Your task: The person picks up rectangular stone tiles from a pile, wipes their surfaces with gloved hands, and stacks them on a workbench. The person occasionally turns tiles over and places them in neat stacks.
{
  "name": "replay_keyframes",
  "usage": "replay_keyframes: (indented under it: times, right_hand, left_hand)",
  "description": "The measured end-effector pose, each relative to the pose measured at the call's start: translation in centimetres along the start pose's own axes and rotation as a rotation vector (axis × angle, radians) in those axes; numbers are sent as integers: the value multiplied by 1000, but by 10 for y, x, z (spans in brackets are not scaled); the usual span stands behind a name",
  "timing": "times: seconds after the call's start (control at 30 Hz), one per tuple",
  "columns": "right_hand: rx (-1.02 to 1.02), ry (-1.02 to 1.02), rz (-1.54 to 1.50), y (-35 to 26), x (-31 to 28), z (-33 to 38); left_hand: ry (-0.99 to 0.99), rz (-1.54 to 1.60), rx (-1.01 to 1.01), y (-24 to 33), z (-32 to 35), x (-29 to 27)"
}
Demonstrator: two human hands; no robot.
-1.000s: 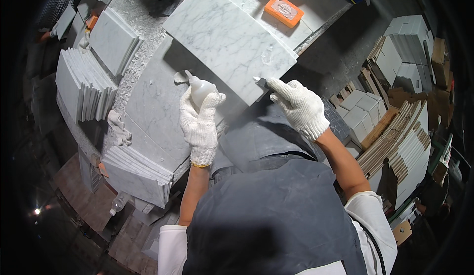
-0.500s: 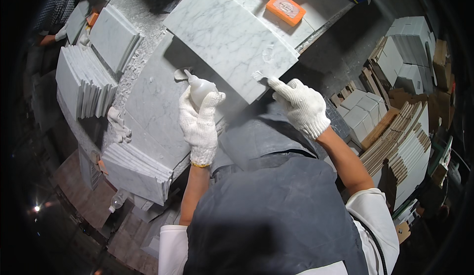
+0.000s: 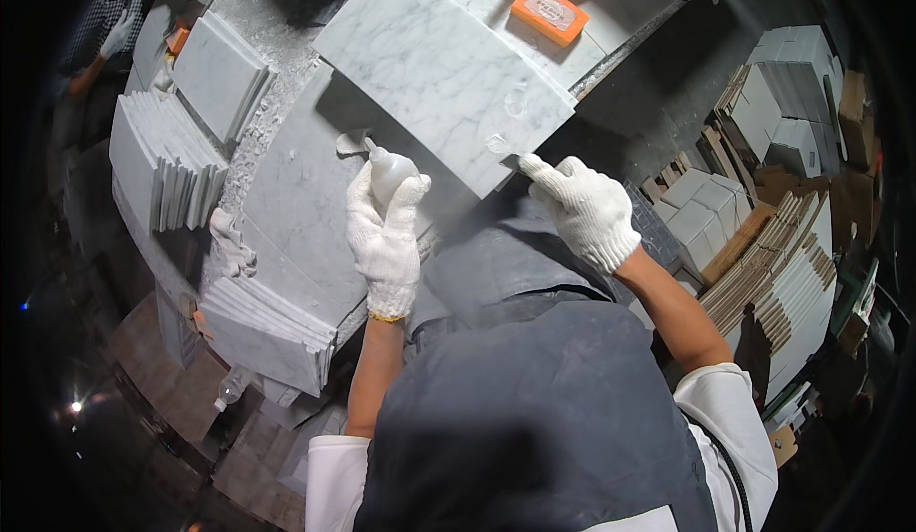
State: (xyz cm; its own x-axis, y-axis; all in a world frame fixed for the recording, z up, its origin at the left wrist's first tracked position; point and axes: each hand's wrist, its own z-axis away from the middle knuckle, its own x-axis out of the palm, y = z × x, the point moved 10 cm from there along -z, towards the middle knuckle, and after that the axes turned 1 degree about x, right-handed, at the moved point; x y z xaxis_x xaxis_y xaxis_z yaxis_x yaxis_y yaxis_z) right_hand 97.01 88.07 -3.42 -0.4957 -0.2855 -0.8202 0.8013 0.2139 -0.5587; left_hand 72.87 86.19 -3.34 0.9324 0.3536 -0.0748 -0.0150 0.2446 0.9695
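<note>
A grey-veined white marble slab lies raised at an angle in front of me, with two glossy wet patches near its right corner. My right hand, in a white knit glove, pinches a small flat scraper blade just off the slab's near right edge. Most of that blade is hidden by the fingers. My gloved left hand is closed round a translucent white squeeze bottle, its nozzle pointing up and away. Beside the nozzle, a pale rounded smear or flake shows on the lower stone surface.
An orange block sits beyond the slab. Stacks of marble tiles stand at the left, with another stack nearer. A crumpled glove lies between them. White boxes are at the right. Another person's gloved hand shows far left.
My right hand has drawn slightly back from the slab with the blade, baring the nearer wet patch. My left hand has barely moved. The other person's gloved hand has risen.
</note>
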Motion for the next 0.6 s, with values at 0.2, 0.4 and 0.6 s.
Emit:
replay_keyframes:
  times: [0.2,0.4,0.6]
  right_hand:
    - [-9,127,-121,0,-12,-11]
    - [72,-42,7,9,11,-6]
    - [103,88,-226,16,-16,20]
  left_hand:
    - [-46,-17,40,-1,-4,6]
    - [-54,-153,76,-4,-4,7]
    - [-185,-220,93,-11,-2,7]
